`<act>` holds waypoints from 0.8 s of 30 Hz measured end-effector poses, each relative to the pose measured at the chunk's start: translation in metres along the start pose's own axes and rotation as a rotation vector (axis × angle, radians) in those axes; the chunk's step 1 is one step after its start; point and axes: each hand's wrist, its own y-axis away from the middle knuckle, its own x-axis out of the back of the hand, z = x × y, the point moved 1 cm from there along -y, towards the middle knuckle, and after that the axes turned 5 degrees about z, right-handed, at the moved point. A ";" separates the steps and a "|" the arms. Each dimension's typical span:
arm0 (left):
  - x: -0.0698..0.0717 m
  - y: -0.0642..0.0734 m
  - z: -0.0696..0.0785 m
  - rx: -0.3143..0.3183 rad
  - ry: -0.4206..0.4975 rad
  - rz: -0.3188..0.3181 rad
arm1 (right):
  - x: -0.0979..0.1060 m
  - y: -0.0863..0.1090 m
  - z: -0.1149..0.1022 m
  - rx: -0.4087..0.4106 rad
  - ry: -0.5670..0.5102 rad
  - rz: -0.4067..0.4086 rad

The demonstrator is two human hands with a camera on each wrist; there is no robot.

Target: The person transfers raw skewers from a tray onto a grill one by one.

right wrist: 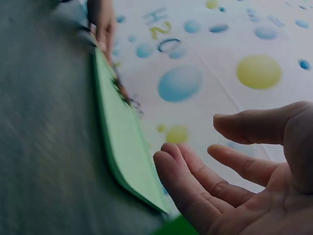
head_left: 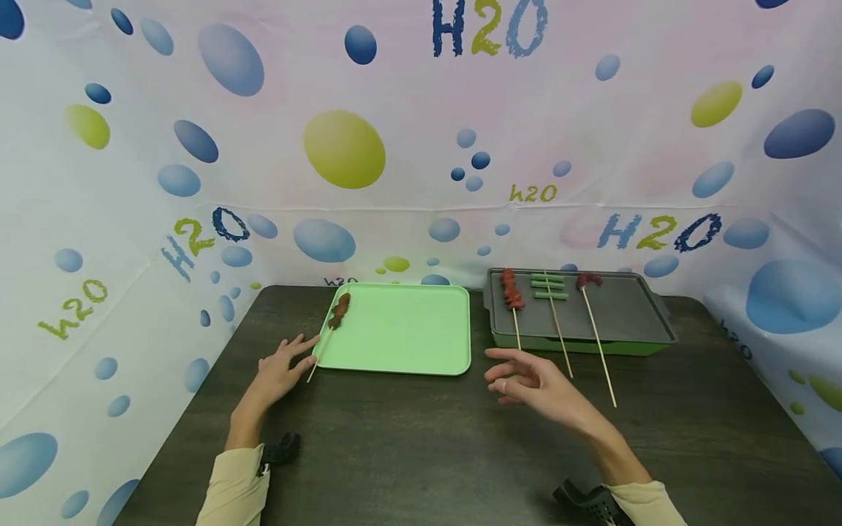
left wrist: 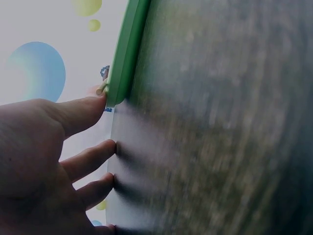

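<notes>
My left hand is at the near left corner of a light green tray, its fingers spread. In the left wrist view the thumb touches the tray's edge beside a stick's end, and the other fingertips meet the tabletop. On the tray's left side lies a skewer of brown meat pieces, its stick over the front rim. My right hand hovers with loosely bent fingers and holds nothing, in front of a grill. Across the grill lie a red meat skewer, a green vegetable skewer and a skewer with a curled reddish piece.
Both stand on a dark wood-grain table, the tray left of the grill with a narrow gap between. The grill's skewer sticks reach out past its front edge. A patterned white cloth hangs behind the table and at its sides.
</notes>
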 end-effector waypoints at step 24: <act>0.000 0.000 0.002 0.024 0.003 -0.001 | -0.110 -0.076 0.019 -0.163 -0.368 -0.029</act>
